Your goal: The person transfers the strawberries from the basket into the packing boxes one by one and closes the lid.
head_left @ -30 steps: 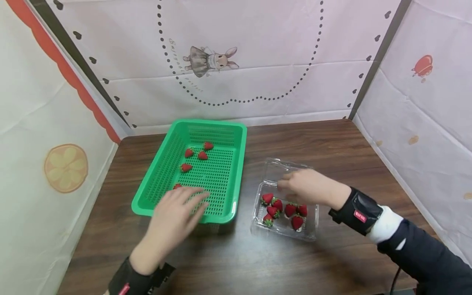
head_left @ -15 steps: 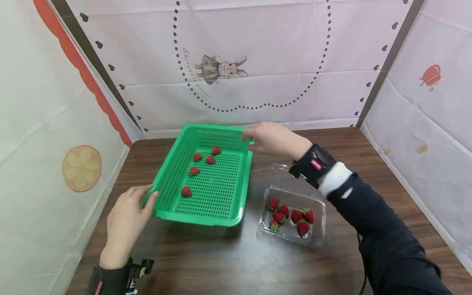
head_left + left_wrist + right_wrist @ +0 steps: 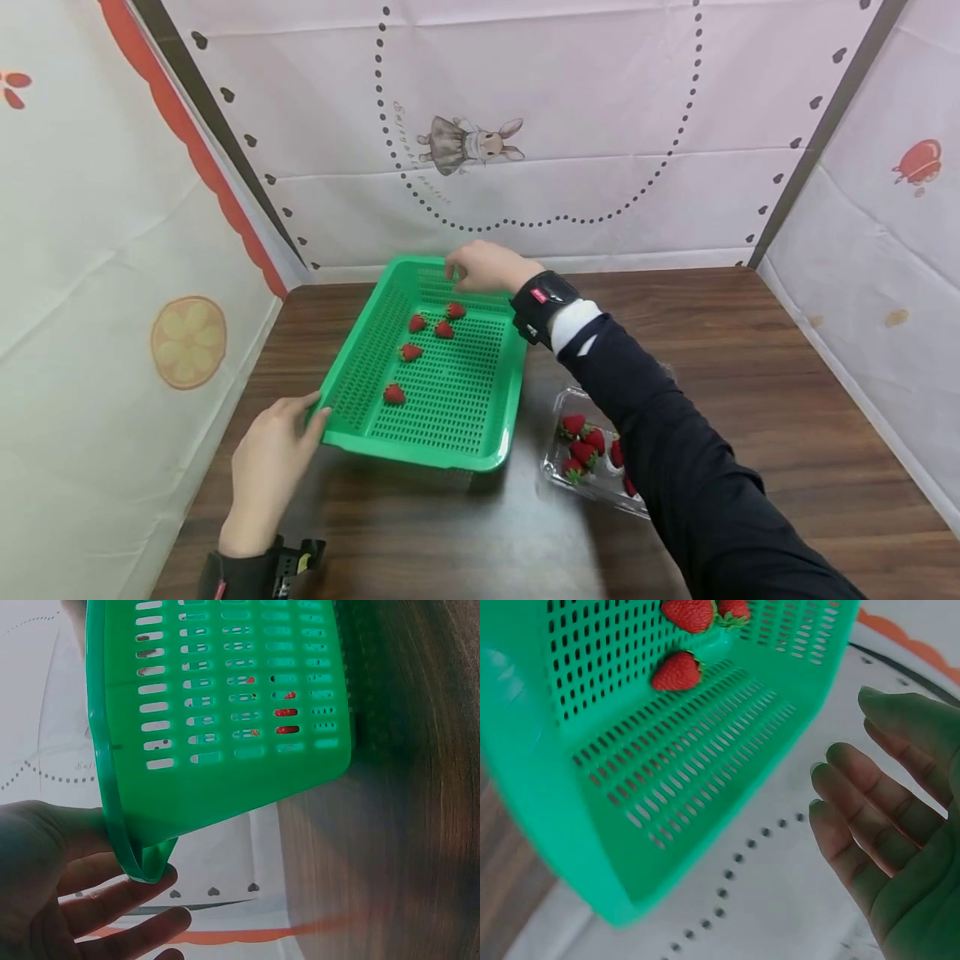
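Basket (image 3: 442, 392): on the table, five strawberries (image 3: 393, 394) loose inside
Left hand (image 3: 270, 467): fingers relaxed, touching the near-left corner
Right hand (image 3: 900, 847): fingers straight, over the far rim, gripping nothing
Risk: a one-sided lift could tilt the basket; berries may roll

A staged recording booth: printed cloth backdrops (image 3: 570, 167) wall a wooden table (image 3: 712, 333).

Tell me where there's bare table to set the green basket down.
Bare wood lies right of the green basket, behind the clear strawberry box toward the back wall, and along the near table edge. Crowded: between basket and box, where the right arm crosses.
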